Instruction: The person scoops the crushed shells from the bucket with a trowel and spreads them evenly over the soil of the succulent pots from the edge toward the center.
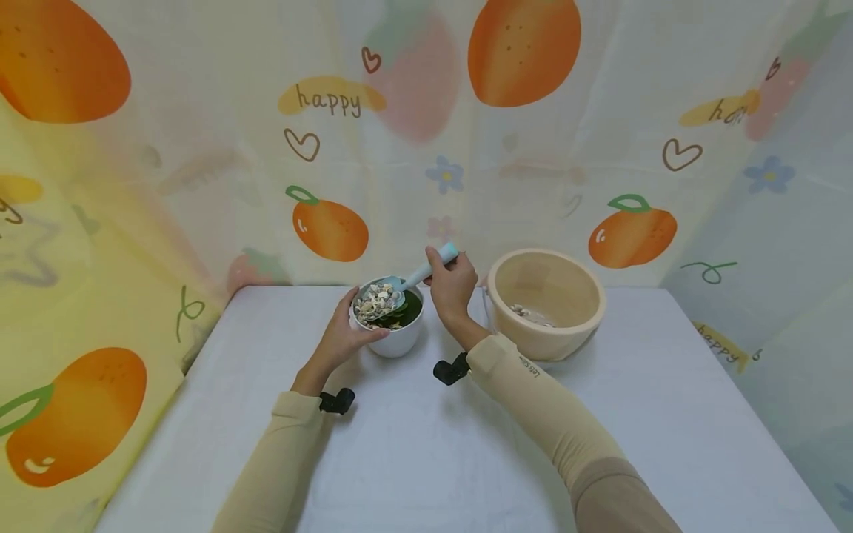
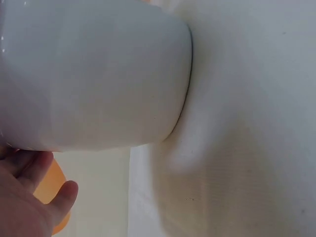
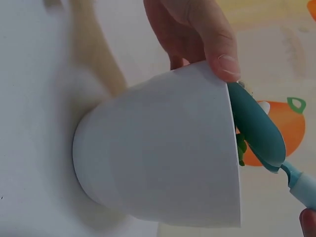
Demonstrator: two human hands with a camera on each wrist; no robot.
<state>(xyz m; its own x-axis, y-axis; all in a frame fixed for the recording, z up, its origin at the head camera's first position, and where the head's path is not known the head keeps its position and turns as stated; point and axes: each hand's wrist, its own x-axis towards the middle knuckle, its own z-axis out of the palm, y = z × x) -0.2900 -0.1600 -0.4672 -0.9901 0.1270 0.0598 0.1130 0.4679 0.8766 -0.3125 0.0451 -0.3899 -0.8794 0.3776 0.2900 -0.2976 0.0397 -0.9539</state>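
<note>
A white flowerpot stands on the table, with green leaves inside. My left hand grips the pot's rim from the left, its thumb along the near side. In my right hand is the light blue handle of a small scoop. The scoop's bowl, heaped with pale stones or shell bits, lies over the pot's opening. From the right wrist view, the teal scoop tilts down at the rim, and the left thumb presses the pot's wall.
A cream bucket stands to the right of the pot, with a few pale bits at its bottom. The white-covered table meets a printed fruit curtain at the back.
</note>
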